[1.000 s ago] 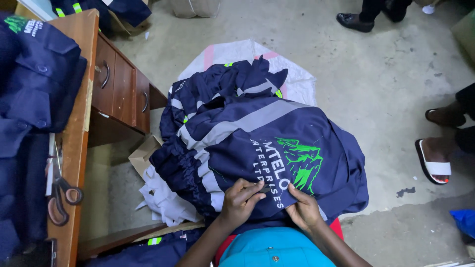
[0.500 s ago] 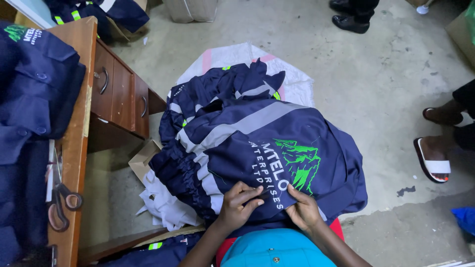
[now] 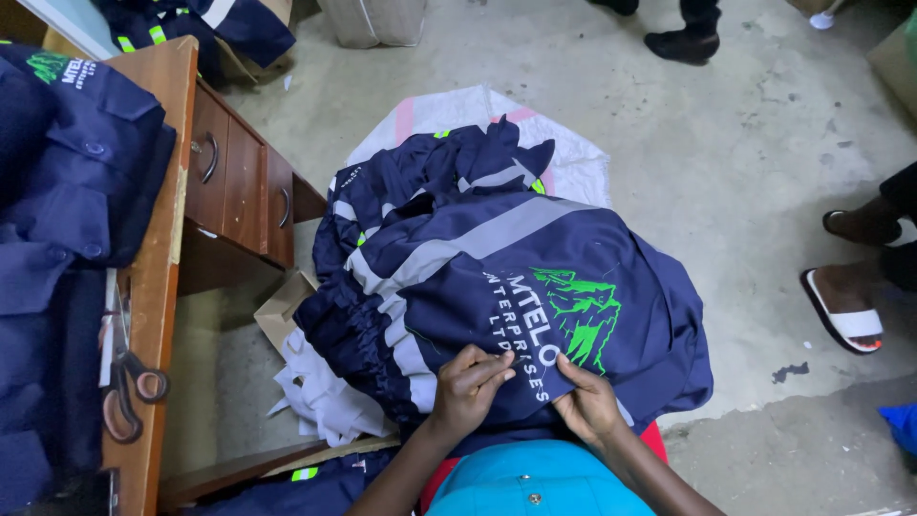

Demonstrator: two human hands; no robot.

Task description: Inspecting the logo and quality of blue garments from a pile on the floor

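Two bare hands rest on a navy work jacket [image 3: 497, 268] draped across the person's lap, its back panel facing up. Left hand [image 3: 468, 387]: fingers curled, fingertips [image 3: 499, 365] pinched together on the cloth at the lower edge of the white lettering; whether a thread or a small tool sits in the pinch cannot be told. Right hand [image 3: 589, 401]: lies flat just right of the pinch, fingers spread on the fabric, pressing it down, not closed around anything. Green emblem [image 3: 578, 311] printed just above the right hand. Grey reflective stripe [image 3: 478, 244] runs diagonally above and left of both hands. More navy garments [image 3: 430, 172] are heaped beyond the jacket, farther from the hands, over a white sack [image 3: 573, 162] on the concrete floor. White cloth scraps [image 3: 320, 397] and a cardboard piece [image 3: 282, 308] lie left of the left hand, below the jacket's edge. Well to the left: wooden desk [image 3: 158, 287] with drawers, scissors [image 3: 129, 392] on its edge, stacked navy clothing [image 3: 67, 182] on top. Well to the right: another person's foot in a white sandal [image 3: 845, 311].
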